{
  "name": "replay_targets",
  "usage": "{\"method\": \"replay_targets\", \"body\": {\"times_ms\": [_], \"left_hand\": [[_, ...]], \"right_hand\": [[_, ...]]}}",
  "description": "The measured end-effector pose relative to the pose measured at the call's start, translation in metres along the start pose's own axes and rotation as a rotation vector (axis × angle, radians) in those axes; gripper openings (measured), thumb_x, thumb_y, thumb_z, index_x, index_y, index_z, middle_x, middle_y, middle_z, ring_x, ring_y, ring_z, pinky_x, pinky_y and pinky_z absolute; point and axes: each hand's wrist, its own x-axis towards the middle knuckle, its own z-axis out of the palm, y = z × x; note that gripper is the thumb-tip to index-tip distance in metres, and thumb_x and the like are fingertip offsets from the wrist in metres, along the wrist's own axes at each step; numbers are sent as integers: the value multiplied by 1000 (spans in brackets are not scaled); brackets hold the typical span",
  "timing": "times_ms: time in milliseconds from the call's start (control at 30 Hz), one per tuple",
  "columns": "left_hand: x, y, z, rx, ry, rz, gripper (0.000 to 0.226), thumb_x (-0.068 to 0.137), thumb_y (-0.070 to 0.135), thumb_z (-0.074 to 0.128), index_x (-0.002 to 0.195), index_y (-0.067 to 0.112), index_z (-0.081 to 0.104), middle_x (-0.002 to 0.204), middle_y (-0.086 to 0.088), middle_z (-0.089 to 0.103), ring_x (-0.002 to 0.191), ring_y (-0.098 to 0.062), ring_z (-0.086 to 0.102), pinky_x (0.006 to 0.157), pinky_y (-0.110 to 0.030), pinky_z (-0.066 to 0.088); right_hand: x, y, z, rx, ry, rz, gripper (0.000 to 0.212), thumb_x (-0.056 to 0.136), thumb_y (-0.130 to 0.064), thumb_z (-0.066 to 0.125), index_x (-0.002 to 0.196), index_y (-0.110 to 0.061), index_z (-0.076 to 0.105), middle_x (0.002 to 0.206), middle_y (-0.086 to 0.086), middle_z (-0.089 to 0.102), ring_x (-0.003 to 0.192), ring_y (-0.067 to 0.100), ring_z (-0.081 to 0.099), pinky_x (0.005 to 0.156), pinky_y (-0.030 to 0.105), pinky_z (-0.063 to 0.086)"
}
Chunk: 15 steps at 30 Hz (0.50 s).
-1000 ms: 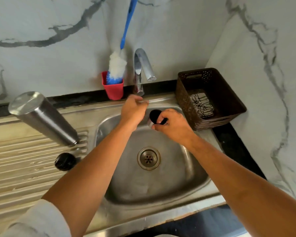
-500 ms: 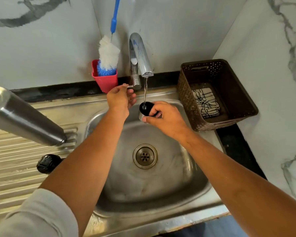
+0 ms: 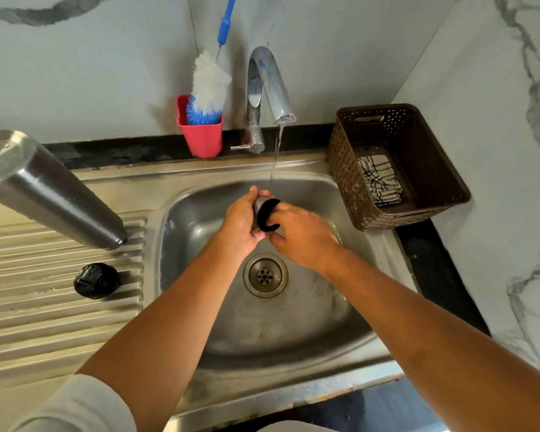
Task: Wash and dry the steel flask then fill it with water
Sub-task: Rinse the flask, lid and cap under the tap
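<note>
One small cap point(image 3: 267, 215), steel at one end and black at the other, is what I am washing. I hold it over the back edge of the sink point(image 3: 293, 332), under the tap point(image 3: 270, 85). A thin stream point(image 3: 276, 151) runs from the spout down towards it.

I judge this step to be a rinse of the flask's small parts, with drying and filling not yet done. Next I would turn the cap in the stream so water reaches every side. Then I would set it down and free one grip for the lever point(image 3: 240, 147) to stop the water. The cloth point(image 3: 379, 180) in the basket point(image 3: 374, 109) at the back-right corner looks right for drying. A wet, smooth cap could slip into the basin.

The left grip point(image 3: 242, 224) is curled round the steel end, fingertips up near where the water lands. The right grip point(image 3: 303, 235) pinches the black end from the other side. Neither is spread; both are closed on the cap and meet around it.

The flask point(image 3: 50, 194) waits well apart on the ribbed drainboard point(image 3: 60, 322), left of the basin towards the table's back-left corner. Its narrow end is down and its flat end up, so I take it to be draining mouth-down, though the mouth is hidden. A black lid point(image 3: 95, 280) lies just in front of it on the same ribs.
</note>
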Motion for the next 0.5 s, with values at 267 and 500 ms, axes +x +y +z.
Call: {"method": "replay_targets", "body": {"times_ms": [267,500], "left_hand": [[12,-2,-3,3,128,-72,27,109,36,50,102,16,67,98,-13,72,87,-28,69,89,-49,59],[22,-18,-6,-33,140,-120,42,108,40,51,130,5,61,123,-21,71,110,-34,71,88,-48,61]], "right_hand": [[-4,9,13,-52,-122,-121,47,90,-10,63,134,-24,61,138,-8,56,99,27,66,73,40,56],[5,11,15,-223,-160,-199,60,83,-8,71,138,-25,55,133,-9,59,92,25,69,65,34,47]]}}
